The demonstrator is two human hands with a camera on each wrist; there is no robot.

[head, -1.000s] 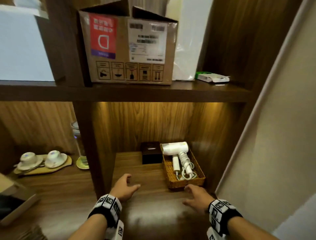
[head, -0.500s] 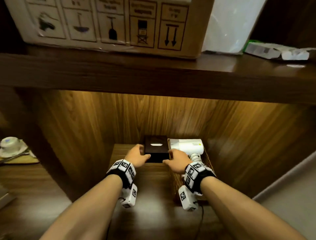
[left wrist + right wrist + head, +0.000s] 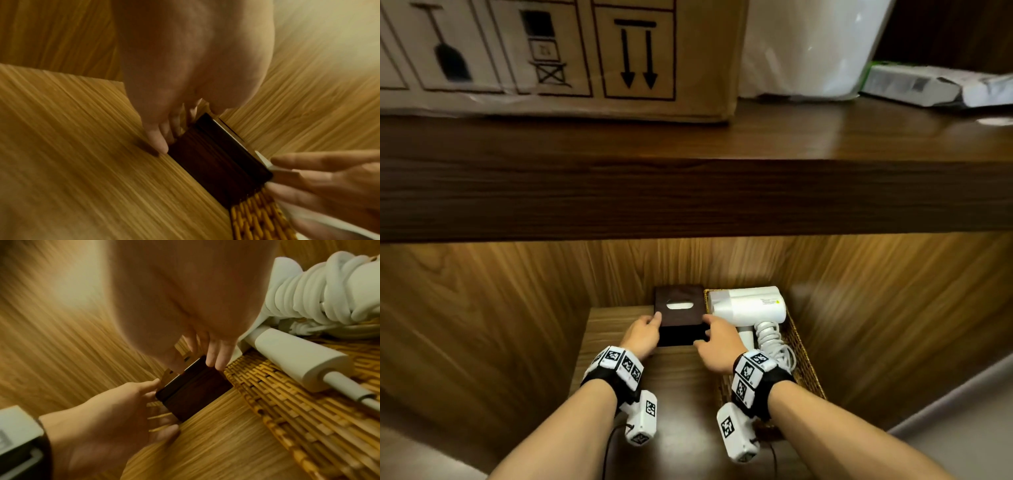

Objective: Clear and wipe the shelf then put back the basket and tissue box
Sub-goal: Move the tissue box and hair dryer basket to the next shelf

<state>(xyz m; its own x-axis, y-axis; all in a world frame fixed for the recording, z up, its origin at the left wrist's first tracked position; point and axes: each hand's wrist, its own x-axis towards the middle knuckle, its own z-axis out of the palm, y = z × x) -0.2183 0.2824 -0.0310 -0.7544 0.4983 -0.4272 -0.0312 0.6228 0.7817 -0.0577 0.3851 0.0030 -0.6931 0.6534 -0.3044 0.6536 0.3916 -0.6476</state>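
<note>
Wood-panelled shelf unit, warm light under the upper board. The lower shelf (image 3: 619,363) holds a dark brown tissue box (image 3: 678,310) at the back, touching the woven basket (image 3: 803,359) on its right. In the basket lies a white hair dryer (image 3: 748,305) with its coiled cord (image 3: 768,334).

Left hand (image 3: 642,334) is on the left side of the tissue box: thumb on the top edge, fingers spread down the side and touching it; the little finger tip (image 3: 159,144) meets the shelf at the box's lower corner. Right hand (image 3: 717,344) is on the right side: thumb at the front face, fingers (image 3: 216,356) close together, pushed down between box and basket rim. Both hands clamp the box from opposite sides. The box looks to be sitting on the shelf; cannot tell if it is lifted at all.

Upper board carries a cardboard box (image 3: 558,58) with handling symbols, a white bag (image 3: 804,48) and a flat white packet (image 3: 928,85).
</note>
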